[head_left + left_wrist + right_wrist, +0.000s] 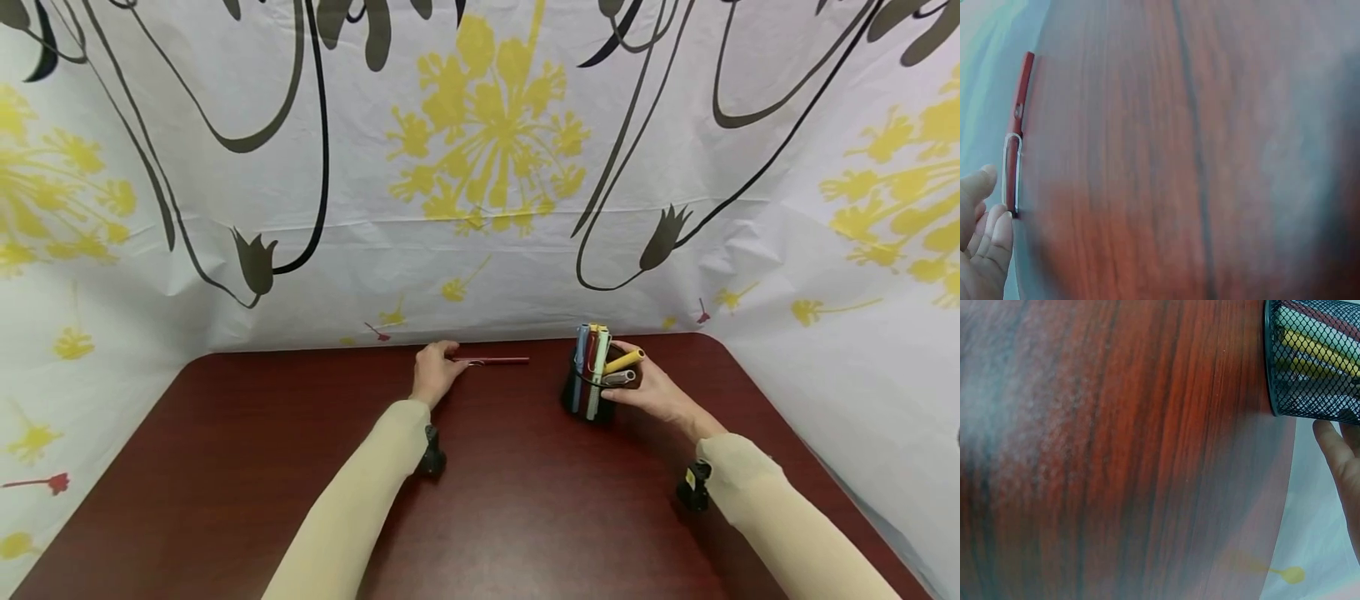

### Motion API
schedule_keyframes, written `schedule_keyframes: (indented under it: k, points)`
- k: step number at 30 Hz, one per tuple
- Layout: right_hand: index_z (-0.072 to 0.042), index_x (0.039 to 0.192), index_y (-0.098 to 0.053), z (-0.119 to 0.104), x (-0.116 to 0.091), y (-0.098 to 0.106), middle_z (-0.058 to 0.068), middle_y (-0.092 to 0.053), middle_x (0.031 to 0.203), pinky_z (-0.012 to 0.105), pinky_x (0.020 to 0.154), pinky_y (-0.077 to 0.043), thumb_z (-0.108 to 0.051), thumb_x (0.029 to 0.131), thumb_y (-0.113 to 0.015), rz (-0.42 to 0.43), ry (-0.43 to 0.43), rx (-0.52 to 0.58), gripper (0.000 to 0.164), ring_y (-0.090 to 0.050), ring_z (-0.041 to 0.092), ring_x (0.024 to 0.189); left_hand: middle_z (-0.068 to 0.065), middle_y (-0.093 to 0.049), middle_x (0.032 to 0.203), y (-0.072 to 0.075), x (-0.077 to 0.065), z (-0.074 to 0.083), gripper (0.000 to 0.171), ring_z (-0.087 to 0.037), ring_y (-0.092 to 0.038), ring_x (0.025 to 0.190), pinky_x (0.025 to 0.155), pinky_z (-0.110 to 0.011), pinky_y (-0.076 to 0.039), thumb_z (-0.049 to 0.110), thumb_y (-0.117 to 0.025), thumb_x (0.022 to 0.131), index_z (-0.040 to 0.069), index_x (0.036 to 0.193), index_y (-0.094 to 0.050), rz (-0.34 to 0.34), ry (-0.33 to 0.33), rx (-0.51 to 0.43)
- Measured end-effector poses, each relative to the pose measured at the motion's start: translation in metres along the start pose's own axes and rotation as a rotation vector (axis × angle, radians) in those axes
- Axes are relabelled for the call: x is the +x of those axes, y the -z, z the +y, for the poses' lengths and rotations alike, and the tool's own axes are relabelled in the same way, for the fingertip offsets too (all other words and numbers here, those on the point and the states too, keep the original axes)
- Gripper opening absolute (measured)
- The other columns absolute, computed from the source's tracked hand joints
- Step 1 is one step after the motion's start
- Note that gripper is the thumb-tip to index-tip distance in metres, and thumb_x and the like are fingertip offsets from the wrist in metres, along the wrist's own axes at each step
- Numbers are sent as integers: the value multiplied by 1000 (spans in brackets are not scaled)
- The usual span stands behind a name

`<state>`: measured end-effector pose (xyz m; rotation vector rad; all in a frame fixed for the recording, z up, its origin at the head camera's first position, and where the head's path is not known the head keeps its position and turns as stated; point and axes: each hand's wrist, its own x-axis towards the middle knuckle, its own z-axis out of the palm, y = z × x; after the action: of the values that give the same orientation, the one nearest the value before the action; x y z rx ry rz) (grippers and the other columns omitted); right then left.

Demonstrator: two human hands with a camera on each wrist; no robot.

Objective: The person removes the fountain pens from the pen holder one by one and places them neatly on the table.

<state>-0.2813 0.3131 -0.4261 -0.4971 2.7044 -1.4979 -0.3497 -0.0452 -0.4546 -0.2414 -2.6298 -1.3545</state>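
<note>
A red pen (501,361) with a silver clip lies near the table's back edge. Beside its clip end is my left hand (435,372); in the left wrist view the thumb and fingertips (1002,231) are spread apart, right at the end of the pen (1020,94). My right hand (651,392) grips a black mesh pen holder (587,408) from its right side, thumb in front and the other fingers mostly hidden behind. Several pens stand in the holder, blue, red, pale green, yellow and grey. Through the mesh of the pen holder (1316,359) their barrels show in the right wrist view.
The dark red wooden table (480,483) has rounded back corners. Behind it and at both sides hangs a white sheet (352,192) with yellow, grey and black plant prints, close against the back edge.
</note>
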Motion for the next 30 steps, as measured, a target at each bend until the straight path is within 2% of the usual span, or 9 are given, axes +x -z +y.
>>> schedule_keyframes:
  k: [5,12,17,19,21,23,30]
  points:
    - [-9,146,-25,1,1,1,21,-43,134,18,83,-45,-11,83,-73,10,10,-14,79,-47,6,109,-15,-62,117,-4,-8,11,39,-27,-66,94,76,-37,-55,18,-70,86,2,120,-62,44,-5,-166]
    - [-7,146,-23,1,1,1,23,-41,135,17,83,-45,-12,83,-72,4,5,-12,79,-45,0,107,-18,-66,112,-24,-23,34,36,-26,-67,96,78,-34,-55,20,-73,84,2,114,-66,82,-8,-394]
    - [-7,146,-23,1,0,-1,23,-40,137,17,84,-44,-12,84,-71,-1,-3,-15,79,-45,18,116,-16,-67,110,-38,-37,61,34,-26,-67,96,77,-28,-55,19,-74,82,4,112,-67,41,-27,-517]
    - [-7,146,-23,1,0,-1,23,-40,137,17,84,-43,-12,84,-71,0,-2,-13,79,-44,20,117,-14,-68,110,-43,-42,72,34,-25,-66,96,77,-26,-54,20,-74,82,4,111,-67,16,-42,-551]
    - [-8,146,-23,1,0,-1,23,-41,136,17,85,-44,-12,84,-72,0,-3,-14,79,-45,15,114,-12,-69,108,-48,-46,81,32,-25,-66,95,76,-25,-54,19,-75,81,5,109,-68,4,-58,-573]
    - [-8,146,-24,1,0,-1,22,-42,136,17,85,-43,-13,83,-72,3,-6,-19,79,-44,11,112,-8,-70,106,-52,-49,91,32,-23,-67,94,76,-23,-53,19,-76,81,5,109,-69,-15,-74,-575]
    - [-8,146,-24,1,1,-2,22,-44,134,21,86,-44,-13,84,-72,14,-4,-22,79,-46,14,112,-3,-70,107,-67,-54,119,31,-12,-67,92,71,-18,-53,20,-75,81,9,110,-69,-101,-111,-571]
